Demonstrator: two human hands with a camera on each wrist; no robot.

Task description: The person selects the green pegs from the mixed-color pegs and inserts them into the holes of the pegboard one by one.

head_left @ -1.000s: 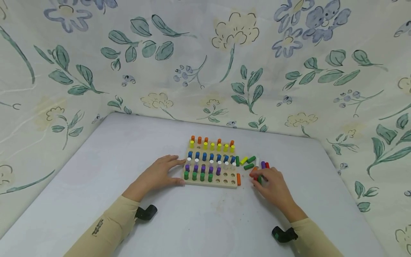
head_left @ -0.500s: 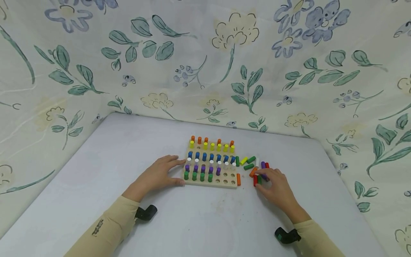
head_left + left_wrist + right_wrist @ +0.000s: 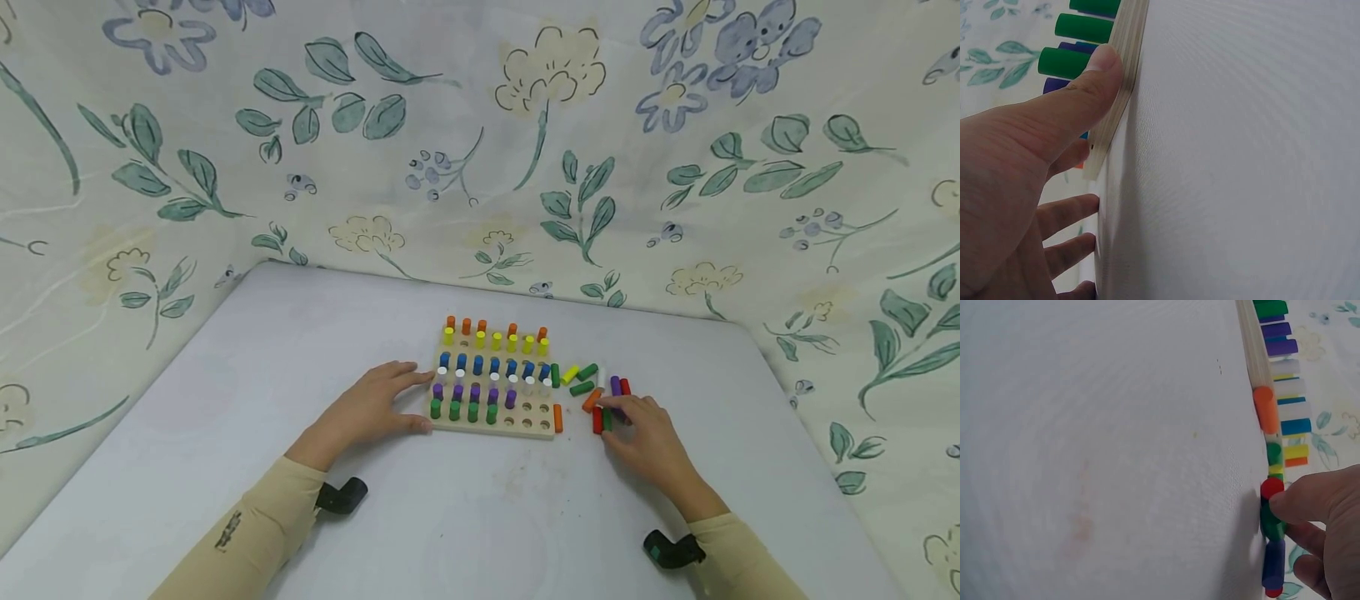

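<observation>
A wooden pegboard [image 3: 487, 430] stands on the table with rows of orange, yellow, blue, white, purple and green pegs upright in its holes. My left hand [image 3: 378, 404] rests at its left side, thumb laid along the board's edge [image 3: 1132, 37] in the left wrist view and other fingers spread. Right of the board, thumb and index finger of my right hand [image 3: 645, 437] pinch a green peg [image 3: 607, 419] at its two ends. Flush against this peg lies a red peg [image 3: 597, 421]. Purple pegs [image 3: 617, 385] lie partly under my right fingers.
One orange peg [image 3: 558, 418] lies along the board's right edge. Several loose pegs, among them a yellow peg [image 3: 571, 374] and a white peg [image 3: 601, 379], are scattered beyond the right hand. Bare holes [image 3: 527, 407] show at the board's front right. A floral cloth [image 3: 480, 167] hangs behind the table.
My right hand has shifted slightly right and towards me, its fingertips passing from the red peg to the green one. The left hand and board have stayed put.
</observation>
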